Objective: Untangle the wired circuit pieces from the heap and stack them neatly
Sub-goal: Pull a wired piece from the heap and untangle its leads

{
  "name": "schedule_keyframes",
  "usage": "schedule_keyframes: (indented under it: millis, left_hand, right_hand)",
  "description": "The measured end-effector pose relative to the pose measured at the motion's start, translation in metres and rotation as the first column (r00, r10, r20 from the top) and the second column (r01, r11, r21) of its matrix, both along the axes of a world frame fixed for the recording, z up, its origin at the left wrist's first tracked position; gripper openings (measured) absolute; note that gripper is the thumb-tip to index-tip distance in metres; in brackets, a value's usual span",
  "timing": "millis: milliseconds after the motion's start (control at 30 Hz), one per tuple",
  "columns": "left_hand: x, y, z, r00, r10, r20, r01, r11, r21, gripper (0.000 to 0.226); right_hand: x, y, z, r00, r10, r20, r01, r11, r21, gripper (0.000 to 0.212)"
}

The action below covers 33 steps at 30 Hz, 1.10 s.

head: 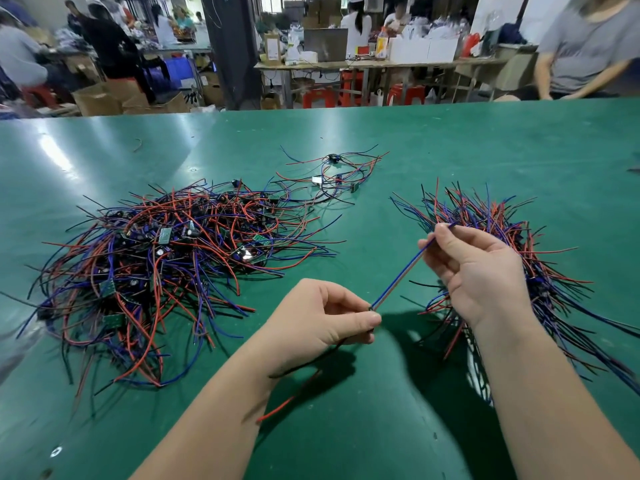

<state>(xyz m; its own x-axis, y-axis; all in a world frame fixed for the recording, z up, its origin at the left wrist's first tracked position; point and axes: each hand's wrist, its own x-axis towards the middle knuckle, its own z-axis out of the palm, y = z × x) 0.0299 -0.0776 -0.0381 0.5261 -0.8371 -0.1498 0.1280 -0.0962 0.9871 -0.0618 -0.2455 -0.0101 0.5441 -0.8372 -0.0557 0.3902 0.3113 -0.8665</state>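
A big tangled heap (162,265) of red, blue and black wires with small green circuit boards lies on the left of the green table (450,143). On the right lies a stack (491,220) of sorted wired pieces, partly hidden by my right arm. My left hand (325,317) pinches one wired piece (398,275) at its board end; a black and a red wire trail below the hand. My right hand (474,268) pinches the far end of that piece's blue and pale wires, stretched taut between both hands above the table.
A small loose cluster (339,174) of wired pieces lies further back in the middle. A person in a grey shirt (585,46) sits at the table's far right edge. Beyond the table are work benches, cardboard boxes, red stools and other people.
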Motion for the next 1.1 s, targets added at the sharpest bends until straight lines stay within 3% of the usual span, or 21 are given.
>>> schedule_keyframes:
  millis: [200, 367, 500, 633, 700, 767, 833, 900, 967, 1100]
  left_hand:
    - [0.011, 0.002, -0.005, 0.934, 0.067, 0.351, -0.122, 0.983, 0.137, 0.01]
    - [0.014, 0.002, -0.009, 0.857, 0.015, 0.515, -0.13, 0.974, 0.187, 0.01]
    - [0.012, 0.006, -0.006, 0.913, 0.009, 0.409, -0.091, 0.979, 0.181, 0.008]
    - [0.011, 0.006, 0.003, 0.967, 0.049, 0.249, -0.078, 0.991, 0.109, 0.006]
    - [0.011, 0.004, 0.009, 0.997, 0.062, 0.054, -0.061, 0.998, -0.015, 0.008]
    - [0.01, 0.004, 0.017, 0.98, 0.045, -0.196, -0.08, 0.982, -0.172, 0.019]
    - [0.01, 0.005, 0.023, 0.937, 0.034, -0.349, -0.139, 0.949, -0.281, 0.026]
    - [0.01, 0.005, 0.025, 0.922, 0.056, -0.384, -0.188, 0.93, -0.315, 0.026]
    - [0.007, 0.002, 0.023, 0.936, 0.099, -0.337, -0.205, 0.933, -0.296, 0.023]
    - [-0.003, -0.005, 0.011, 0.957, 0.209, -0.201, -0.257, 0.933, -0.253, 0.018]
  right_hand:
    - [0.0, 0.005, 0.003, 1.0, 0.016, -0.02, -0.015, 1.0, 0.014, 0.018]
    - [-0.001, 0.007, 0.003, 0.997, -0.046, -0.069, 0.042, 0.998, -0.046, 0.028]
    - [-0.003, 0.003, 0.003, 0.995, -0.057, -0.079, 0.057, 0.998, -0.008, 0.025]
    - [0.001, 0.004, 0.004, 0.997, 0.082, 0.014, -0.083, 0.996, 0.038, 0.043]
    - [0.004, 0.01, 0.002, 0.98, 0.192, -0.045, -0.191, 0.981, 0.023, 0.037]
    - [0.006, 0.019, -0.004, 0.939, 0.293, -0.179, -0.31, 0.948, -0.074, 0.011]
    - [0.008, 0.029, -0.011, 0.895, 0.325, -0.304, -0.405, 0.879, -0.251, 0.024]
    - [0.012, 0.04, -0.014, 0.895, 0.358, -0.265, -0.434, 0.836, -0.336, 0.03]
    - [0.016, 0.048, -0.015, 0.902, 0.406, -0.147, -0.431, 0.844, -0.319, 0.024]
    - [0.022, 0.049, -0.013, 0.936, 0.35, 0.037, -0.348, 0.936, -0.058, 0.005]
